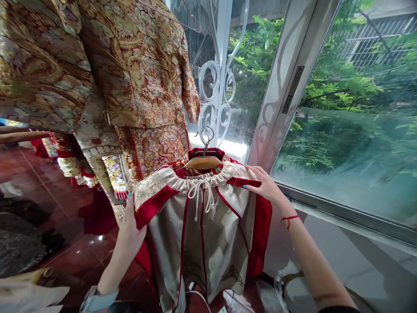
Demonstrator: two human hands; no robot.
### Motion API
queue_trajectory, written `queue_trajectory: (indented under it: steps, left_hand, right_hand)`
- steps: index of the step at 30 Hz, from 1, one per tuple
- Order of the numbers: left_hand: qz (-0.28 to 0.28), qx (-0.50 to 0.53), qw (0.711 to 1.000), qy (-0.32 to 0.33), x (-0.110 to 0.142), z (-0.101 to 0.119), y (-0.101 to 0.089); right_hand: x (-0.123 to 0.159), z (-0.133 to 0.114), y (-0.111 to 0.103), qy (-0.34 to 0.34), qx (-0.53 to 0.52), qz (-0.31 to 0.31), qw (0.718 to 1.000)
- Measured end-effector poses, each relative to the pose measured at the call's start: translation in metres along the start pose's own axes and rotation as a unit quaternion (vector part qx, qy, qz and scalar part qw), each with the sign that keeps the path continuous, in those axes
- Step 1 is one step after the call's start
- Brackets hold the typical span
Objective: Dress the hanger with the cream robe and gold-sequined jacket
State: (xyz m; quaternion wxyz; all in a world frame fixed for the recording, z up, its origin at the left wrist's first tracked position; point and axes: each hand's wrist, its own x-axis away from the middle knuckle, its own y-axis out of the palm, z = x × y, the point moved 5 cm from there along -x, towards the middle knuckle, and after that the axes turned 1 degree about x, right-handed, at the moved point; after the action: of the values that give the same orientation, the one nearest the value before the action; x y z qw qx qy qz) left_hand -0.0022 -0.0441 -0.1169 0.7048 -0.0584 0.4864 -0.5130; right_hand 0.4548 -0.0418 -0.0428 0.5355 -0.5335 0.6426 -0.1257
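A cream drawstring skirt with red bands and red piping hangs in front of me, its white cord tied in a bow at the gathered waist. My left hand is closed on the skirt's left edge, by a red band. On the opposite side, my right hand pinches the upper edge, thumb in front and fingers over the top. Behind the waist shows a wooden hanger with a metal hook, inside a red-collared garment. The hook hangs near the white scrollwork; what it rests on is unclear.
Gold brocade jackets hang at the upper left, close to the skirt. White scrolled ironwork and a window stand behind and to the right. A person's forearm shows at the far left. Clear plastic lies below on the right.
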Motion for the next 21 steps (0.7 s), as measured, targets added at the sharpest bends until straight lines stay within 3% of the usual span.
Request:
queue_trajectory:
  steps: [3,5,8,11,13,15,18,21]
  left_hand:
    - [0.000,-0.019,1.000,-0.019,-0.001,-0.003,-0.005]
    - [-0.011,-0.020,0.999,-0.024,-0.009,0.002,-0.018]
    - [0.006,-0.022,1.000,0.003,-0.022,0.026,-0.051]
    - [0.071,-0.026,0.997,0.029,-0.018,0.059,-0.076]
    - [0.112,-0.016,0.993,0.032,-0.004,0.073,-0.074]
    - [0.129,-0.001,0.991,0.031,0.016,0.077,-0.060]
    - [0.103,0.025,0.994,0.025,0.039,0.069,-0.035]
    - [0.067,0.068,0.995,0.026,0.041,0.057,-0.031]
  right_hand:
    - [-0.017,-0.012,0.007,0.002,0.101,-0.036,0.994]
    - [-0.022,-0.014,0.016,-0.002,0.133,-0.059,0.989]
    - [-0.019,-0.011,0.028,-0.001,0.151,-0.064,0.986]
    - [-0.011,-0.008,0.039,0.004,0.146,-0.054,0.988]
    - [-0.008,-0.005,0.046,-0.002,0.131,-0.046,0.990]
    - [-0.009,-0.001,0.050,-0.012,0.116,-0.038,0.992]
    - [-0.016,0.008,0.051,-0.023,0.096,-0.029,0.995]
    - [-0.021,0.016,0.048,-0.026,0.053,-0.029,0.998]
